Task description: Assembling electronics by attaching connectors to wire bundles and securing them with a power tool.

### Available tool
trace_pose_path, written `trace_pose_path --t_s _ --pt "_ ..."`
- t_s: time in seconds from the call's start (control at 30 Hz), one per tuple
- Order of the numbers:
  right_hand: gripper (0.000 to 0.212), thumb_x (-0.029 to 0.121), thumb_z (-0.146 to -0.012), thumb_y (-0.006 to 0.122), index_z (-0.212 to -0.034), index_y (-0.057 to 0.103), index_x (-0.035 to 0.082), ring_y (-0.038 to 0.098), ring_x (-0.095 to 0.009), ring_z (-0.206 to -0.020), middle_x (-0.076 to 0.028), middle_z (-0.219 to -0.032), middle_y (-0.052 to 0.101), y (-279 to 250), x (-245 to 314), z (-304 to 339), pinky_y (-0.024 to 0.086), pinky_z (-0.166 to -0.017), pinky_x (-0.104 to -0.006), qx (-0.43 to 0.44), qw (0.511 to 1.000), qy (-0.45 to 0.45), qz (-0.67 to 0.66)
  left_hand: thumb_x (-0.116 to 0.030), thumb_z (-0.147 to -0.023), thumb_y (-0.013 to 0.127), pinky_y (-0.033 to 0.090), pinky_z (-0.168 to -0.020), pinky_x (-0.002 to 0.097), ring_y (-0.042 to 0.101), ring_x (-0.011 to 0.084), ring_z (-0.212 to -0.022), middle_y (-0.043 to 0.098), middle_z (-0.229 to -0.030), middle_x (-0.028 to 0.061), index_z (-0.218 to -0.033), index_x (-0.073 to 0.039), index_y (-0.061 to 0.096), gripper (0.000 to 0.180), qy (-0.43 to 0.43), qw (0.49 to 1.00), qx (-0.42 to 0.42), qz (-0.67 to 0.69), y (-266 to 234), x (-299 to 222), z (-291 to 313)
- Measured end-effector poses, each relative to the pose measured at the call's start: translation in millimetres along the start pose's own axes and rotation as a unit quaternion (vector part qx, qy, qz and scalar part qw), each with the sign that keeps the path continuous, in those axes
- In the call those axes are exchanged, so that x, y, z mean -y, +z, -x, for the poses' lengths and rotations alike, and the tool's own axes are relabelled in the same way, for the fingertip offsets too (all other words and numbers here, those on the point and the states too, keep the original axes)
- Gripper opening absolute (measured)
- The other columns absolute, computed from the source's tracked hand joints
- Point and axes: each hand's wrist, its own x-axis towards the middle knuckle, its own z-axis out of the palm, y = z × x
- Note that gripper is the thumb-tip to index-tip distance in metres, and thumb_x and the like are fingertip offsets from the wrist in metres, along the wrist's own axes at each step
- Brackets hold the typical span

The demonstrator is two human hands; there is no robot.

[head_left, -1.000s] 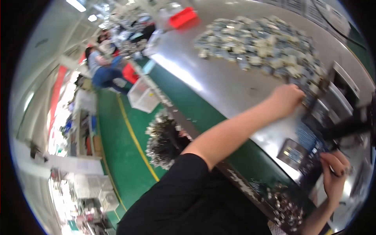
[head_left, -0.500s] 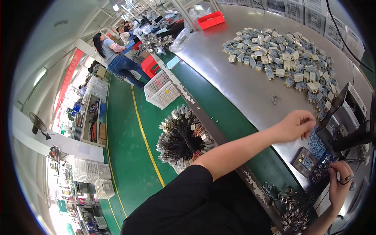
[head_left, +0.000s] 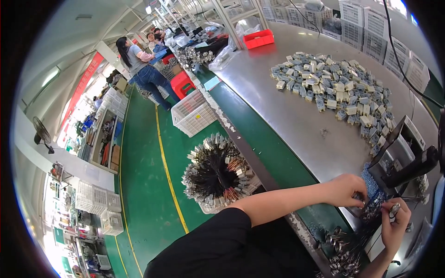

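My left hand (head_left: 346, 190) reaches across the green table edge, fingers curled down onto a heap of small blue parts (head_left: 371, 184) beside a grey machine (head_left: 402, 147). Its fingertips are hidden, so I cannot tell whether they hold anything. My right hand (head_left: 394, 226) is close by on the right and pinches a small metal piece (head_left: 395, 208) between thumb and fingers. Thin dark wires (head_left: 366, 227) run below both hands. Shiny metal terminals (head_left: 340, 252) lie near the table's front edge.
A big pile of grey and white connector blocks (head_left: 338, 88) covers the steel table (head_left: 287, 116). A bundle of black cables with metal ends (head_left: 215, 172) sits by the aisle. A white basket (head_left: 192, 113), a red tray (head_left: 258, 38) and people (head_left: 139, 65) are farther back.
The view has swung, showing more of the aisle and table. My left hand has drawn back from the machine toward the near edge, onto the blue parts. My right hand stays by it.
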Motion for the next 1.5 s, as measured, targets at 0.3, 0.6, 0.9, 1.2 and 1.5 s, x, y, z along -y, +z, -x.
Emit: trace_pose_path --t_s 0.3,0.6,0.9,1.2,1.5 --pt "0.007 -0.009 -0.079 0.066 -0.082 0.065 -0.003 0.064 -0.024 -0.076 -0.013 -0.084 0.066 0 -6 -1 0.048 -0.068 -0.0319 0.02 1.0 -0.008 -0.008 -0.015 -0.076 0.093 0.051 -0.061 0.034 0.064 0.0209 -0.067 0.07 -0.085 0.0083 -0.094 -0.003 0.075 0.028 -0.102 0.986 0.018 0.128 0 18 -2" --pt "0.019 0.014 -0.087 0.073 -0.078 0.064 0.0 0.063 -0.02 -0.074 -0.011 -0.084 0.066 3 -25 0 0.047 -0.066 -0.0301 0.037 0.972 -0.012 -0.234 -0.021 -0.073 0.094 0.053 -0.064 0.0368 0.067 0.0235 -0.073 0.07 -0.082 0.0086 -0.086 -0.004 0.077 0.027 -0.046 0.995 0.06 0.069 -16 20 -11" --pt "0.034 0.031 -0.096 0.076 -0.085 0.068 -0.001 0.063 -0.022 -0.071 -0.015 -0.083 0.068 -3 -33 20 0.053 -0.066 -0.0372 0.025 0.957 0.113 -0.266 -0.026 -0.074 0.094 0.056 -0.071 0.0388 0.071 0.0268 -0.082 0.074 -0.086 0.0085 -0.09 -0.007 0.08 0.029 0.011 0.993 0.059 0.105 -2 27 -12" --pt "0.025 0.012 -0.087 0.081 -0.09 0.072 -0.011 0.062 -0.017 -0.062 -0.019 -0.092 0.07 14 -33 -15 0.048 -0.054 -0.0297 0.036 0.926 0.162 -0.338 -0.026 -0.07 0.1 0.055 -0.068 0.0311 0.069 0.0198 -0.081 0.076 -0.101 0.0091 -0.108 -0.004 0.078 0.05 -0.079 0.989 0.064 0.109 -33 2 -19" --pt "0.013 0.002 -0.092 0.08 -0.103 0.078 -0.005 0.057 -0.005 -0.073 -0.005 -0.099 0.074 29 -14 -10 0.044 -0.062 -0.0224 0.038 0.956 0.214 -0.195 -0.008 -0.082 0.09 0.059 -0.086 0.0342 0.074 0.0251 -0.103 0.076 -0.118 0.0153 -0.117 0.001 0.076 0.038 0.056 0.995 -0.016 0.079 -26 -5 -31"
